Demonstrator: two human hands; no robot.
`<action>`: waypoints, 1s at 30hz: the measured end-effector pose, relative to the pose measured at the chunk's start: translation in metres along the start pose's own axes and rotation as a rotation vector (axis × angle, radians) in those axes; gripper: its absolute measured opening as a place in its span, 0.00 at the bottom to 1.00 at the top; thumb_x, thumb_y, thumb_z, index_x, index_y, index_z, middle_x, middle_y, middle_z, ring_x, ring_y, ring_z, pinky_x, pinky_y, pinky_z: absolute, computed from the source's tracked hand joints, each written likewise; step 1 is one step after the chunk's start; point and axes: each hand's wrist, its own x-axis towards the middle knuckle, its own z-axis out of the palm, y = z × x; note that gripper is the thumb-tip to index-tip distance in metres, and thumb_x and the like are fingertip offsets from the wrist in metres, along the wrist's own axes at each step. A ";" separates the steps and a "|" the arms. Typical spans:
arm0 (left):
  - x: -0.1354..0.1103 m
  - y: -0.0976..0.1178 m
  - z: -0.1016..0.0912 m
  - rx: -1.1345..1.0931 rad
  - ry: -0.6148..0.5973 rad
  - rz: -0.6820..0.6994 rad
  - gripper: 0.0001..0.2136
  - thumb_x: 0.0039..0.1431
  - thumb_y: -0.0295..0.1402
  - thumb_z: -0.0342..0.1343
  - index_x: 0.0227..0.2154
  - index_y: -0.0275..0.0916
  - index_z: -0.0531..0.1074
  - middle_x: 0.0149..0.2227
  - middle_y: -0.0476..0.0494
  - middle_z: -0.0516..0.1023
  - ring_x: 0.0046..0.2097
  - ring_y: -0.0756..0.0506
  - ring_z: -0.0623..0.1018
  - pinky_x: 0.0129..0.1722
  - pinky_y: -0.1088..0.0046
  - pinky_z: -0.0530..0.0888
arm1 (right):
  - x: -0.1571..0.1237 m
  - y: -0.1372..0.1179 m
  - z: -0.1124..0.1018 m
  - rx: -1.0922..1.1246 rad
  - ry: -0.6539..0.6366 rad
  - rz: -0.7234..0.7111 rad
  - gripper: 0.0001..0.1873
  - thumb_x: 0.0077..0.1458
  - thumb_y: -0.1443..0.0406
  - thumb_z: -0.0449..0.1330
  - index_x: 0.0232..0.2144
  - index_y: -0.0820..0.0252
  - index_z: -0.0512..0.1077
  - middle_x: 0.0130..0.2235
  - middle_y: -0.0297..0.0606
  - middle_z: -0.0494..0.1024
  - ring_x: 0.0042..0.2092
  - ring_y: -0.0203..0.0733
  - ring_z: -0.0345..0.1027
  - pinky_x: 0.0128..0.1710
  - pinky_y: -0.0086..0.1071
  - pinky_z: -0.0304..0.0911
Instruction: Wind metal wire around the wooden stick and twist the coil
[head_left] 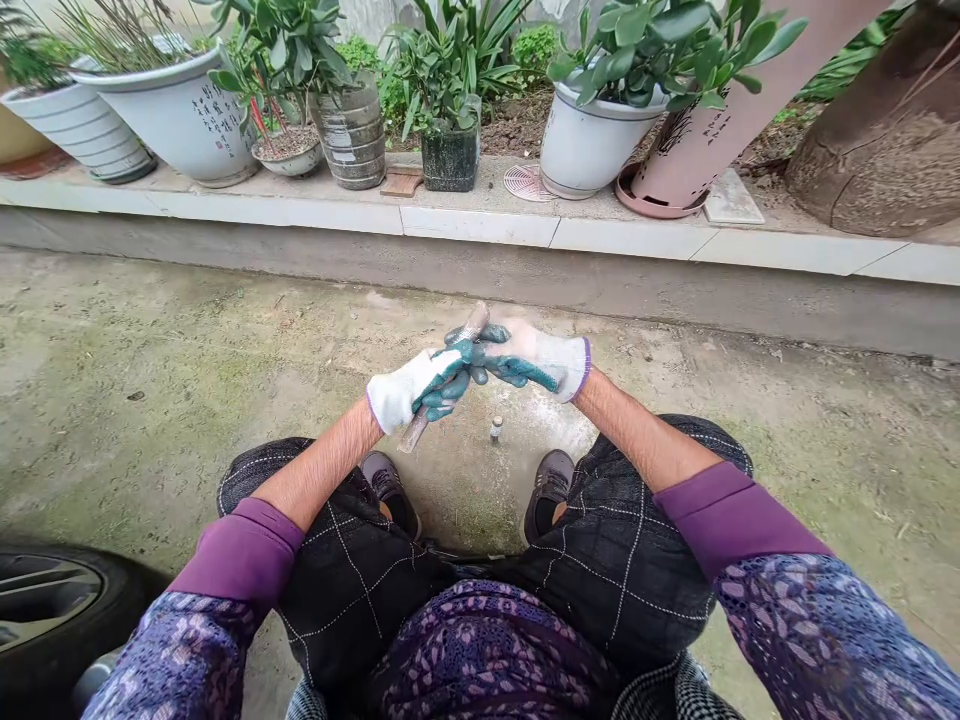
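A rough, rod-like stick (415, 432) is held in the air ahead of the person's knees, slanting, its upper end forward and to the right, its lower end towards the left shoe (386, 478). The left grip (435, 385), gloved in white and teal, is clenched around its middle. The right grip (529, 358), gloved alike, meets the left one at the fingers; its fingers are bent, but I cannot tell whether they pinch anything.

Just below the hands in view, a small peg (496, 429) stands upright on the stained ground (187, 370), a little ahead of the left shoe and the right shoe (553, 478). At the lower left, a wheel (45, 600) takes up the space near the left knee.

Ahead, well apart from the hands, a low ledge (480, 222) bars the full width. Along it stand a ridged white pot (90, 135), a white pot with dark writing (165, 120), a shallow bowl (289, 162), a grey bucket (349, 135), a dark square pot (450, 160), a plain white pot (592, 145) and a tall pink planter (690, 150), most with green plants.
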 end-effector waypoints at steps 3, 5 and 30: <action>-0.001 0.008 0.001 0.081 0.257 -0.013 0.18 0.57 0.50 0.57 0.33 0.38 0.70 0.15 0.59 0.55 0.13 0.56 0.52 0.11 0.79 0.54 | 0.005 0.003 0.006 -0.210 0.197 -0.077 0.09 0.57 0.64 0.52 0.26 0.60 0.67 0.22 0.32 0.67 0.20 0.31 0.53 0.19 0.26 0.52; -0.002 0.012 0.000 0.195 0.428 -0.037 0.16 0.57 0.47 0.58 0.33 0.38 0.70 0.16 0.59 0.56 0.14 0.56 0.53 0.11 0.79 0.54 | 0.007 0.007 0.009 -0.441 0.286 -0.153 0.10 0.56 0.68 0.50 0.27 0.61 0.70 0.24 0.34 0.70 0.25 0.34 0.59 0.27 0.28 0.57; -0.001 -0.016 -0.022 0.964 0.477 0.199 0.14 0.52 0.40 0.59 0.37 0.35 0.79 0.28 0.50 0.77 0.32 0.48 0.74 0.32 0.77 0.69 | 0.015 0.027 0.013 -0.212 0.215 0.108 0.08 0.54 0.62 0.55 0.27 0.61 0.69 0.19 0.29 0.63 0.19 0.31 0.51 0.17 0.26 0.47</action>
